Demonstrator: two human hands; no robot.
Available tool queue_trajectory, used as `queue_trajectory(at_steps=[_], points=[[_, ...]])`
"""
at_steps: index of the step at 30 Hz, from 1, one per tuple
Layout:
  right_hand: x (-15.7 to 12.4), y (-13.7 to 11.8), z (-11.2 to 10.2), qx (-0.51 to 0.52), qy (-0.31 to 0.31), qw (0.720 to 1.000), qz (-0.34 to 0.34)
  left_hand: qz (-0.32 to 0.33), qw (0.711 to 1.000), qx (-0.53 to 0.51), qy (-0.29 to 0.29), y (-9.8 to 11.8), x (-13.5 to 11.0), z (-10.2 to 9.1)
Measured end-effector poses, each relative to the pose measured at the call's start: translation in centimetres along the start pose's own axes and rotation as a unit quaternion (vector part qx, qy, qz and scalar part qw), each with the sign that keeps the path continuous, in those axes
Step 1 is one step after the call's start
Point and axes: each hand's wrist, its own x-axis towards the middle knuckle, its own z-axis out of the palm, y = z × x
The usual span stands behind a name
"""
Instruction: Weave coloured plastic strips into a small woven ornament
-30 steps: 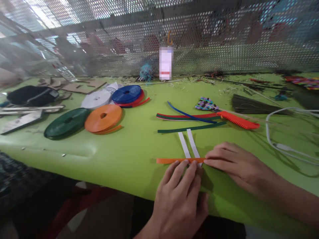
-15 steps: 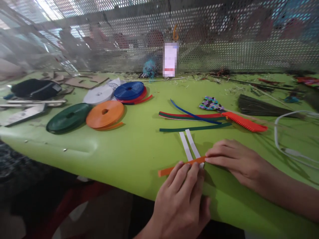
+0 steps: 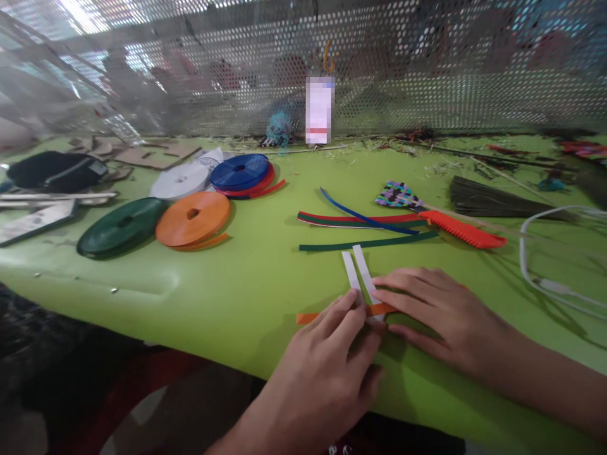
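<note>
Two white strips [image 3: 363,268] lie side by side on the green tabletop, crossed by an orange strip [image 3: 307,318] near their lower ends. My left hand [image 3: 327,360] presses down where they cross, its bent fingertips on the left white strip and the orange one. The tucked thumb is partly hidden. From the right, my right hand [image 3: 441,309] rests with fingers stretched and thumb apart, fingertips touching the right white strip. It covers much of the orange strip's right part. Just beyond the white strips lies a dark green strip [image 3: 327,247].
Red, green and blue strips [image 3: 351,219] lie farther back, beside a red-handled cutter [image 3: 462,230] and a small woven patterned piece [image 3: 398,194]. Rolls of orange [image 3: 208,227], green [image 3: 109,240], white and blue strip are at left. A white cable [image 3: 523,253] loops at right.
My right hand has gone from pinching the orange strip to lying spread over it, farther left. My left fingertips have shifted onto the left white strip. The orange strip lies more level.
</note>
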Motion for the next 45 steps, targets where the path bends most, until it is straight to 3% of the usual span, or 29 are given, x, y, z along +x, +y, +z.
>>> queue_trajectory(at_steps=[6,14,20,28,35,42,45], points=[[0.1,-1.2,0.0,-0.013,0.028,1.000,0.003,0.032,0.995,-0.042,-0.079,-1.8,0.8,-1.6],[-0.2,-1.6,0.4,0.005,0.056,0.998,0.003,0.035,0.994,-0.064,-0.079,-1.9,0.6,-1.4],[-0.7,-2.4,0.1,-0.046,0.046,0.998,-0.011,0.023,0.998,-0.024,-0.052,-2.0,0.4,-1.1],[-0.3,-2.4,-0.4,-0.029,0.051,0.998,-0.007,0.025,1.000,0.009,0.007,-1.4,0.2,-0.6],[0.4,-2.6,0.1,-0.039,0.065,0.997,-0.005,0.022,0.998,0.003,0.051,-1.2,0.5,-0.4],[0.3,-2.9,0.2,-0.038,0.073,0.997,-0.005,-0.010,0.999,0.007,0.044,-0.9,0.4,-0.2],[0.2,-3.1,0.6,-0.035,0.084,0.996,0.009,-0.018,0.997,-0.022,0.069,-0.8,0.2,0.3]])
